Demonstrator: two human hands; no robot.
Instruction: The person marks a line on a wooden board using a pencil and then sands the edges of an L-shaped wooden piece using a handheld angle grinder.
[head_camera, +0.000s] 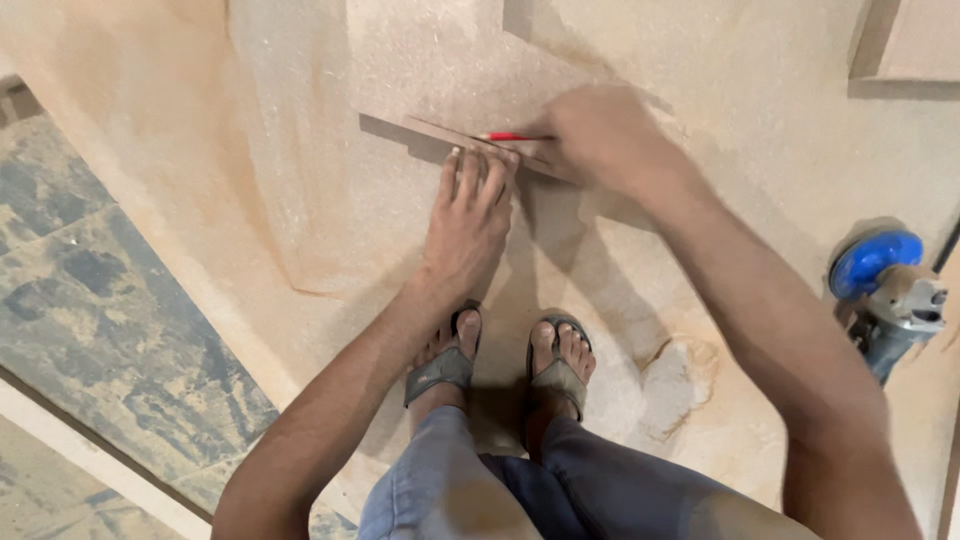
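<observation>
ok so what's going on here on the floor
A person crouches in sandals on a large dusty board. Their left hand presses flat on a narrow wooden strip, while the right hand, blurred, holds a red pencil against the strip's edge. A blue power tool lies at the right.

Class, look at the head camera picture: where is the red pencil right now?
The red pencil is upper centre, held in the right hand, its tip over the thin wooden strip just beyond the left hand's fingertips.
</observation>
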